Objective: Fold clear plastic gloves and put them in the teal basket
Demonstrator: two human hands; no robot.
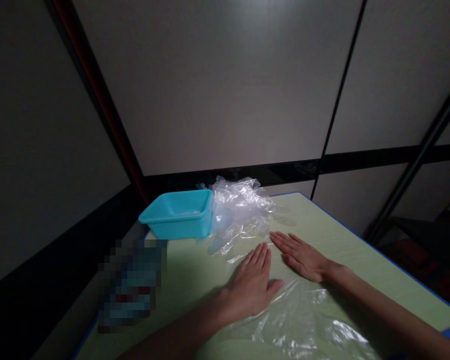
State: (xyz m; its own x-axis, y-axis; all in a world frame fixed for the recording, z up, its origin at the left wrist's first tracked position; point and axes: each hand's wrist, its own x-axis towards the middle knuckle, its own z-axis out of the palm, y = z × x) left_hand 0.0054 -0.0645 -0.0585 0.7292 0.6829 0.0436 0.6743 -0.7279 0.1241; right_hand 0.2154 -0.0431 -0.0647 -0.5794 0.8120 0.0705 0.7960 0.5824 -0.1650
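Observation:
A thin, clear plastic sheet or bag (288,325) lies spread over the near part of the table, with shiny wrinkles. My left hand (253,285) rests palm down at its far left edge, fingers stretched forward and thumb out to the right. To the right, my right hand (300,256) also lies flat, its fingers pointing forward and left. Neither hand grips anything. Just beyond the fingertips sits a crumpled heap of clear plastic (243,210), which looks like thin disposable gloves or bags.
A turquoise plastic basin (183,227) stands at the back left, touching the heap; something pale lies inside. A pixelated object (133,285) is at the left table edge. The pale green table (345,250) has a blue rim. Panelled doors (228,100) rise behind it.

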